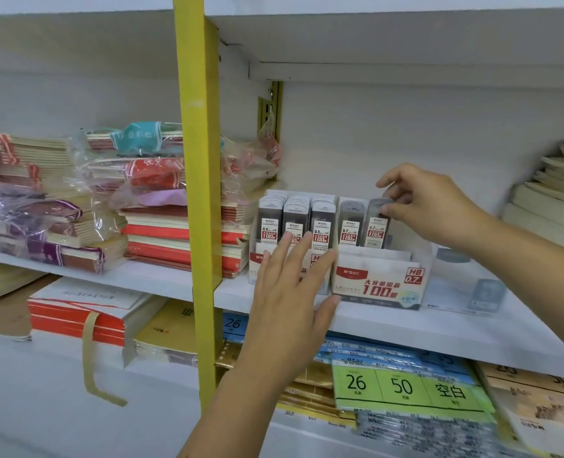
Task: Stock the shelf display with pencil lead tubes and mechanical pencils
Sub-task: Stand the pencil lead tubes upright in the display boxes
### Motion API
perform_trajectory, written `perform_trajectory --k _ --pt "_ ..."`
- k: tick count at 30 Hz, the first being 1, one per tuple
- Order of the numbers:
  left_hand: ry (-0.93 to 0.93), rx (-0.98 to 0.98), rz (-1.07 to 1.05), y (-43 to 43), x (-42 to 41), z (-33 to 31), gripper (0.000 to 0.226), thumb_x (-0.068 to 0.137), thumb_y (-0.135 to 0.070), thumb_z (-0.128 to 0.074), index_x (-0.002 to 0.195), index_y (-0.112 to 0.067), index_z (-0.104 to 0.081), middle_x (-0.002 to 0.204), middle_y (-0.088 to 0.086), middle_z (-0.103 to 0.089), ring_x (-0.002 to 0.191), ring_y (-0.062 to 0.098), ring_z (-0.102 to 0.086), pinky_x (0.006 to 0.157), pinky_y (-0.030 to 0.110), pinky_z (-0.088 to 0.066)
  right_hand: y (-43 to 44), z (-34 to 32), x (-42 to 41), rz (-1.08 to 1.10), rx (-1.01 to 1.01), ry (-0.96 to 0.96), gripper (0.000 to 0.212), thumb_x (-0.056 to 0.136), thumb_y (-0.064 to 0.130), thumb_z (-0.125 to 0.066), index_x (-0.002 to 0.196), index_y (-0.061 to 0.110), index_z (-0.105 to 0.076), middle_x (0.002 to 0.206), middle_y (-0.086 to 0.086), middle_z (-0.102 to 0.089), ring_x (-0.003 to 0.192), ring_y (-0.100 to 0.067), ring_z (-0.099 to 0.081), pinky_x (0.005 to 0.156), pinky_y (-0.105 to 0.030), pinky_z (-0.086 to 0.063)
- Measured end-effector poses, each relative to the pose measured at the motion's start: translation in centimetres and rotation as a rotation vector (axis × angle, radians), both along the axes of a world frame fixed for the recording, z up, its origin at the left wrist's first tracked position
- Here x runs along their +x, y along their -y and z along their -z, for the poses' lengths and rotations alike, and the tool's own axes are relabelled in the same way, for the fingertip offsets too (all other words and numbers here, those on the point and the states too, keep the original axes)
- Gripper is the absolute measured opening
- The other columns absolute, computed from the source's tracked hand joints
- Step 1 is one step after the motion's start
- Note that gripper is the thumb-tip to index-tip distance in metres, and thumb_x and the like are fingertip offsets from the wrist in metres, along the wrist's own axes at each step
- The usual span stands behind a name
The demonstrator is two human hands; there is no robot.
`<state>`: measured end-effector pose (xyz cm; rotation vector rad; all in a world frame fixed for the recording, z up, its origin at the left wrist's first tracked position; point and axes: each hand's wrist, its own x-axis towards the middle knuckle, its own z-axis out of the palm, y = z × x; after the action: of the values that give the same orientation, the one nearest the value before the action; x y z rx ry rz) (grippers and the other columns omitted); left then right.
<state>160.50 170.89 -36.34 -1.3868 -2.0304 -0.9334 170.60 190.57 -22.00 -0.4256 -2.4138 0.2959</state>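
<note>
A stationery shop: notebooks (161, 233) are lying stacked on white shelves (406, 328), lead tubes (348, 226) are standing in printed display boxes (378, 282), labelled packs (403, 386) are lying below

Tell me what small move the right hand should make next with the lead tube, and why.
Probably ease the lead tube straight down into the 0.7 box and let go. The right hand pinches its top, the tube seems to lean slightly beside its neighbour, and the left hand lies flat against the 0.5 box, steadying it.

Right hand (429, 206) pinching lead tube (377, 223)
</note>
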Motion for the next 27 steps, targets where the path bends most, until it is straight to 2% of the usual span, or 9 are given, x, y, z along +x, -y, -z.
perform_trajectory --k 5,9,11,14,17,19,21,24,27 --pt "-0.004 0.007 0.013 0.1 -0.1 0.1 0.058 0.1 -0.046 -0.044 0.155 -0.035 -0.028 0.168 -0.007 -0.013 0.153 0.01 0.01 0.124 0.038 -0.003 0.0 0.8 -0.8 0.115 0.237 0.063 0.007 0.086 0.023 -0.071 0.092 0.026 -0.072 0.092 0.008 -0.054 0.102 -0.016 -0.042 0.083 -0.03 -0.036" --pt "-0.009 0.02 0.011 0.3 0.3 0.2 0.061 0.1 -0.042 -0.052 0.155 -0.034 -0.027 0.168 -0.009 -0.01 0.153 0.006 0.013 0.122 0.033 0.0 0.4 0.7 0.0 0.132 0.251 0.085 0.019 0.09 0.027 -0.067 0.108 0.026 -0.072 0.109 0.004 -0.061 0.11 -0.019 -0.04 0.093 -0.034 -0.037" --pt "0.002 0.04 0.011 0.6 0.8 0.4 0.061 0.1 -0.04 -0.054 0.155 -0.034 -0.029 0.167 -0.01 -0.01 0.153 0.006 0.011 0.122 0.033 -0.001 0.9 0.5 1.3 0.098 0.243 0.004 0.023 0.092 0.022 -0.065 0.114 0.027 -0.069 0.113 0.008 -0.061 0.111 -0.015 -0.04 0.095 -0.031 -0.034" --pt "0.05 0.137 0.034 1.8 2.3 0.9 0.052 0.097 -0.034 -0.053 0.148 -0.029 -0.043 0.161 -0.008 -0.029 0.152 0.011 -0.013 0.122 0.025 -0.01 3.1 1.1 4.5 0.023 0.131 -0.2 0.021 0.09 0.016 -0.065 0.105 0.032 -0.069 0.098 0.022 -0.06 0.091 0.001 -0.046 0.083 -0.023 -0.042" --pt "0.084 0.177 0.054 3.3 4.2 3.6 0.041 0.092 -0.024 -0.059 0.132 -0.022 -0.057 0.134 -0.004 -0.054 0.128 0.011 -0.041 0.109 0.006 -0.016 5.7 4.7 8.0 -0.147 -0.16 -0.245 0.022 0.087 0.015 -0.069 0.088 0.038 -0.069 0.084 0.019 -0.067 0.077 0.001 -0.059 0.066 -0.009 -0.045" --pt "0.141 0.04 0.085 4.6 5.2 6.6 0.036 0.093 -0.02 -0.062 0.128 -0.021 -0.06 0.127 -0.004 -0.056 0.12 0.01 -0.043 0.103 0.008 -0.022 6.8 8.9 9.8 -0.208 -0.354 -0.123 0.021 0.086 0.019 -0.071 0.086 0.039 -0.07 0.083 0.018 -0.069 0.074 0.0 -0.061 0.065 -0.009 -0.045" --pt "0.217 -0.217 0.138 6.0 5.7 11.0 0.034 0.097 -0.022 -0.059 0.131 -0.021 -0.059 0.133 -0.002 -0.053 0.124 0.014 -0.046 0.102 0.019 -0.035 7.0 14.0 10.8 -0.187 -0.495 0.096 0.018 0.086 0.02 -0.072 0.087 0.038 -0.07 0.085 0.014 -0.07 0.076 -0.001 -0.062 0.07 -0.016 -0.049" --pt "0.386 -0.628 0.126 8.5 5.8 17.9 0.043 0.101 -0.03 -0.054 0.143 -0.022 -0.049 0.147 0.0 -0.042 0.133 0.021 -0.043 0.106 0.035 -0.041 6.8 22.5 11.6 -0.102 -0.636 0.431 0.015 0.09 0.019 -0.069 0.103 0.027 -0.067 0.105 0.004 -0.067 0.095 -0.011 -0.062 0.084 -0.022 -0.047" --pt "0.623 -0.784 0.075 10.9 7.2 25.2 0.046 0.1 -0.029 -0.056 0.144 -0.019 -0.048 0.145 0.006 -0.045 0.129 0.024 -0.048 0.104 0.029 -0.039 7.0 31.8 13.2 0.013 -0.737 0.719 0.025 0.094 0.023 -0.062 0.119 0.022 -0.061 0.119 -0.001 -0.06 0.106 -0.017 -0.057 0.088 -0.028 -0.046"
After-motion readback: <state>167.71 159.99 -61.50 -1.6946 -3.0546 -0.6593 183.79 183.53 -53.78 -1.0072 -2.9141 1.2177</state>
